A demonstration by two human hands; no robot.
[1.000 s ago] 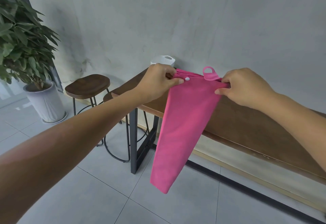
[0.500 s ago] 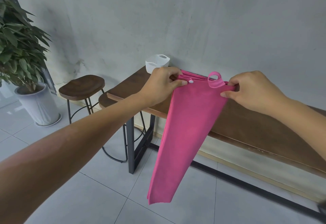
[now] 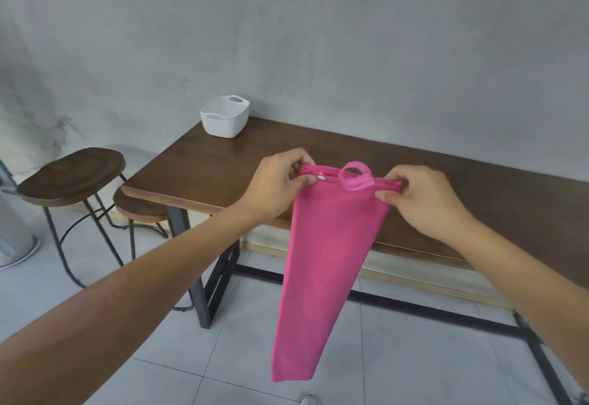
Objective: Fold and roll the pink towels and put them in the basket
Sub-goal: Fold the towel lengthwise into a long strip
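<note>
A folded pink towel (image 3: 325, 264) hangs down in front of the dark wooden table (image 3: 204, 169), narrowing toward the floor. A pink loop and a small white snap sit on its top edge. My left hand (image 3: 277, 184) pinches the towel's top left corner. At the top right corner, my right hand (image 3: 420, 197) pinches the edge too. The top edge is stretched level between both hands, above the table's front part. A white woven basket (image 3: 225, 116) stands at the table's far left corner by the wall.
Two wooden stools (image 3: 71, 175) with black wire legs stand left of the table, one partly under it. A white plant pot (image 3: 14, 239) shows at the left edge. The grey wall runs behind the table; the floor is pale tile.
The view has tilted down and both hands have lowered the towel toward the tabletop. The basket, hidden behind my left hand before, is now in full view. Both pinches are unchanged.
</note>
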